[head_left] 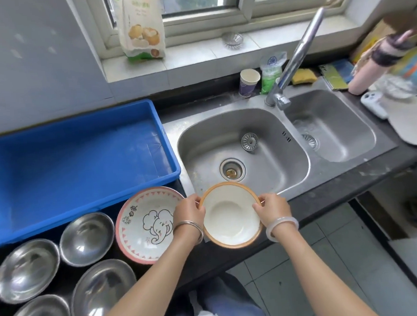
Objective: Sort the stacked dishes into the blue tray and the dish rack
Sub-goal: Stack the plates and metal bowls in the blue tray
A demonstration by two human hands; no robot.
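My forearms are bare, no sleeves. My left hand [189,211] wears thin silver bangles at the wrist, my right hand [272,209] one pale translucent bangle. At six o'clock, blue jeans [226,301].

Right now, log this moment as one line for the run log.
hands: left hand and right hand grip orange-rimmed bowl | location: near sink front edge | blue tray: empty | dish rack: not visible

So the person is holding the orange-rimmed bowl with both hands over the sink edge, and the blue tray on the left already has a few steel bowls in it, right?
Not quite. The head view shows the blue tray holding no dishes; the steel bowls sit on the counter in front of it. The rest stands: the left hand and the right hand hold the orange-rimmed bowl over the sink edge.
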